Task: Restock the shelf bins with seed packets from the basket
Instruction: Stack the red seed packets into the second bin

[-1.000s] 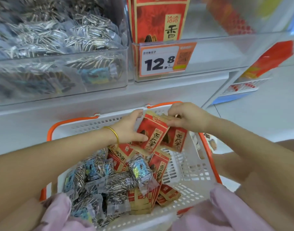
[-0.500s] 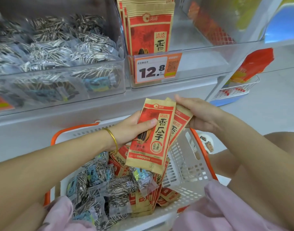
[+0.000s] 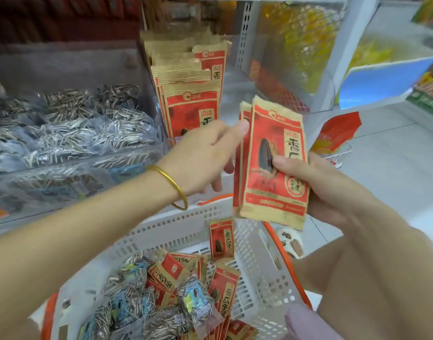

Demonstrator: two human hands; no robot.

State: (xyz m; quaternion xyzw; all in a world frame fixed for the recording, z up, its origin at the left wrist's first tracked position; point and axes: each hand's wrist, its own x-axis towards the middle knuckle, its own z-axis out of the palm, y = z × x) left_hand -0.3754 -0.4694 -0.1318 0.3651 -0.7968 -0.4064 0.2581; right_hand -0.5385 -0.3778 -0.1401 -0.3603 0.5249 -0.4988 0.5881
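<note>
My right hand (image 3: 316, 182) grips a small upright stack of red and tan seed packets (image 3: 274, 165), thumb across the front, above the basket's far rim. My left hand (image 3: 203, 153), with a gold bangle, sits just left of the stack. Its thumb touches the stack's upper left edge and its fingers hang loose. Behind it a clear shelf bin (image 3: 186, 94) holds a row of matching red packets standing upright. The white basket (image 3: 186, 224) with an orange rim is below, holding more red packets (image 3: 222, 241) and clear striped seed packets (image 3: 193, 300).
A wide clear bin (image 3: 87, 123) on the left is filled with striped seed packets. Yellow bags (image 3: 298, 45) fill the shelf at upper right. A red bag (image 3: 335, 133) lies on a wire rack by the floor. Pink cloth (image 3: 306, 322) covers my knee.
Both hands lifted the red packets from the basket up to the level of the shelf bin. The grip passed to my right hand, and my left hand loosened to a thumb touch.
</note>
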